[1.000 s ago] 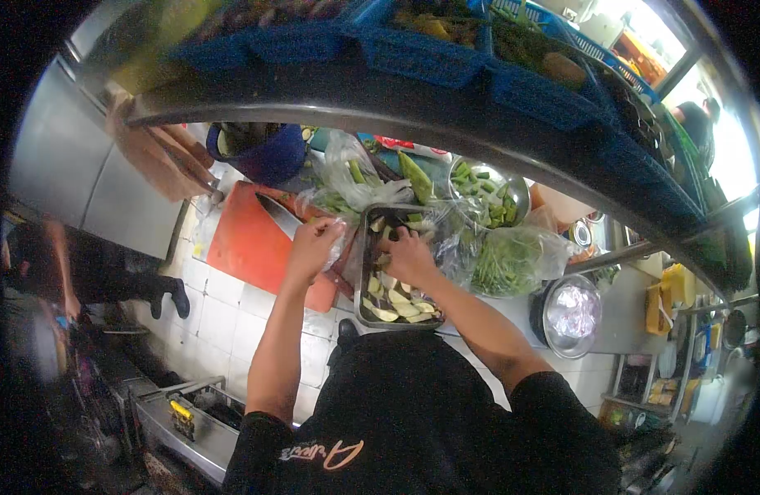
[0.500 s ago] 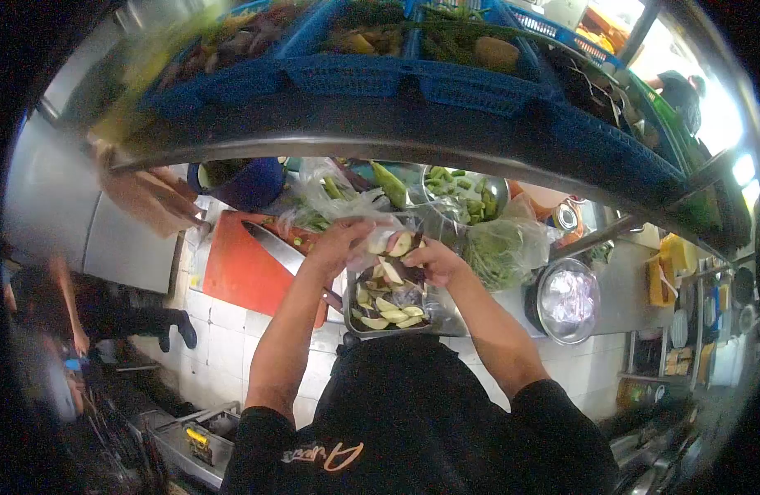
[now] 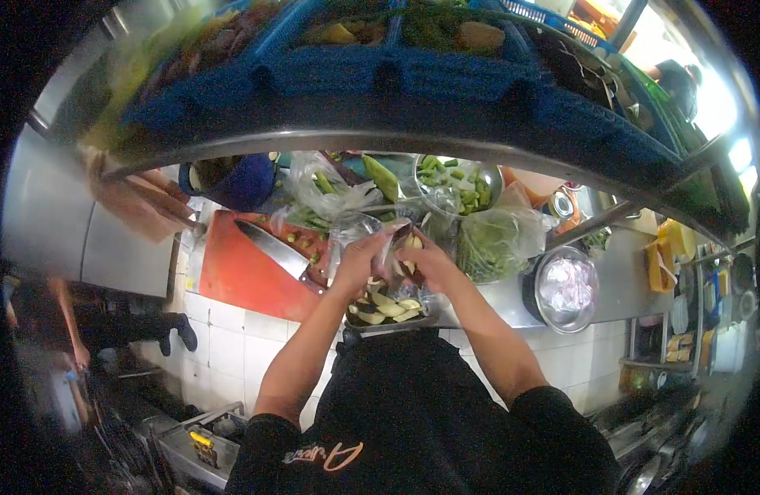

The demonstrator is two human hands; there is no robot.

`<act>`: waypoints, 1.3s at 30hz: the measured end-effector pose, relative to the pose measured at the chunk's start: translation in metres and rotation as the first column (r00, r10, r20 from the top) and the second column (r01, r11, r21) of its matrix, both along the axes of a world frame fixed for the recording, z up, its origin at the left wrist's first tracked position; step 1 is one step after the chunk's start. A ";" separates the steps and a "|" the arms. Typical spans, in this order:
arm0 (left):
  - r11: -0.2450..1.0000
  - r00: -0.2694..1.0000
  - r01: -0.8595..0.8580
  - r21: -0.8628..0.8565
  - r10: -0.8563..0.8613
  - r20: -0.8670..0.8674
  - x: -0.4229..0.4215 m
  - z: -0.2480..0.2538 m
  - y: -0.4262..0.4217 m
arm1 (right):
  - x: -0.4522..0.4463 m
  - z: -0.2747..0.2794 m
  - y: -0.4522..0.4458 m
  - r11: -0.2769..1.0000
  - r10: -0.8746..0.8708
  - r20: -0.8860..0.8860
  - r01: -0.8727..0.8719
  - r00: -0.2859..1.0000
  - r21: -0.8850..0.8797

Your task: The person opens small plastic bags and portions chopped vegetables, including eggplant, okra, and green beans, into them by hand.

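Observation:
My left hand is closed on a clear plastic bag above a metal tray. My right hand is closed around a few cut eggplant pieces, pale inside with dark skin, at the bag's mouth. How far they sit inside the bag is hard to make out. More eggplant pieces lie in the tray under both hands. Left of the tray, a large knife rests on an orange cutting board beside green and reddish scraps.
A shelf edge with blue baskets crosses overhead. Behind my hands stand a bowl of cut green vegetables and a bag of greens. A metal bowl is at right. Another person's arm shows at left.
Both hands have drawn closer together, and the eggplant pieces have turned more upright between them at the bag. The knife and board appear slightly shifted with the camera view.

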State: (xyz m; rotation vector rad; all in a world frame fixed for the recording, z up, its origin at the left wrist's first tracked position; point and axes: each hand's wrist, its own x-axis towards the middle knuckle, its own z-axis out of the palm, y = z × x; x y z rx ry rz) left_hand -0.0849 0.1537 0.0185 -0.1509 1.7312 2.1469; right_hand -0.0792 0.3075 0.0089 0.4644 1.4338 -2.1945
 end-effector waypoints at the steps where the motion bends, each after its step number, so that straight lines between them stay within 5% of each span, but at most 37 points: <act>1: 0.996 0.998 0.034 -0.077 -0.039 -0.057 0.001 -0.005 -0.001 | 0.001 0.007 0.001 0.999 0.027 0.026 -0.028 0.999 0.040; 5: 0.958 0.903 0.022 -0.287 -0.142 -0.406 0.006 -0.038 -0.003 | -0.002 0.002 0.003 0.988 0.032 0.055 -0.023 0.998 -0.151; 8: 0.967 0.945 -0.008 -0.254 -0.076 -0.318 0.011 -0.023 -0.004 | 0.001 -0.003 -0.009 0.950 -0.117 0.088 0.137 0.989 -0.279; 10: 0.973 0.980 -0.061 -0.220 0.017 -0.197 0.013 -0.018 -0.006 | 0.012 -0.012 -0.016 0.992 -0.033 -0.263 -0.001 0.964 -0.129; 12: 0.965 0.977 -0.156 -0.213 0.119 -0.175 0.008 -0.022 -0.005 | 0.010 -0.023 -0.020 0.998 -0.030 -0.356 0.005 0.934 -0.070; 16: 0.902 0.954 -0.256 -0.347 0.177 -0.241 0.001 -0.013 -0.008 | 0.002 -0.009 -0.019 0.982 -0.051 -0.130 0.026 0.990 -0.187; 19: 0.958 0.953 -0.288 -0.001 0.287 -0.093 -0.001 -0.017 -0.004 | -0.002 -0.029 -0.014 0.974 0.126 -0.535 -0.001 0.836 0.227; 21: 0.959 0.964 -0.113 -0.260 0.043 -0.261 0.006 -0.003 -0.011 | -0.003 -0.037 -0.009 0.973 0.104 -0.515 0.020 0.851 0.229; 24: 0.774 0.860 -0.070 -0.630 -0.272 -0.431 0.006 -0.014 -0.018 | 0.008 0.029 -0.019 0.986 -0.062 -0.042 0.055 0.997 -0.158; 27: 0.625 0.777 -0.277 -0.729 -0.301 -0.553 0.011 -0.014 -0.013 | 0.015 0.027 -0.026 0.978 0.050 -0.183 -0.011 0.982 0.208; 29: 0.576 0.764 -0.345 -0.741 -0.287 -0.578 0.015 0.007 -0.011 | 0.019 0.036 -0.031 0.697 0.280 -0.249 -0.018 0.927 0.717; 32: 0.491 0.788 -0.288 -0.822 -0.366 -0.495 0.011 0.020 -0.018 | 0.007 0.047 -0.024 0.242 0.589 -0.032 -0.139 0.808 0.960; 35: 0.353 0.796 -0.229 -0.907 -0.469 -0.384 0.000 0.019 -0.030 | 0.007 0.072 -0.023 0.130 0.673 -0.080 -0.012 0.735 0.991; 38: 0.317 0.802 -0.267 -0.910 -0.450 -0.392 0.003 0.046 -0.039 | 0.007 0.076 -0.019 0.179 0.748 -0.208 0.109 0.630 0.978; 39: 0.343 0.783 -0.318 -0.884 -0.431 -0.449 0.009 0.065 -0.042 | 0.006 0.085 -0.016 0.346 0.715 -0.335 0.105 0.614 0.932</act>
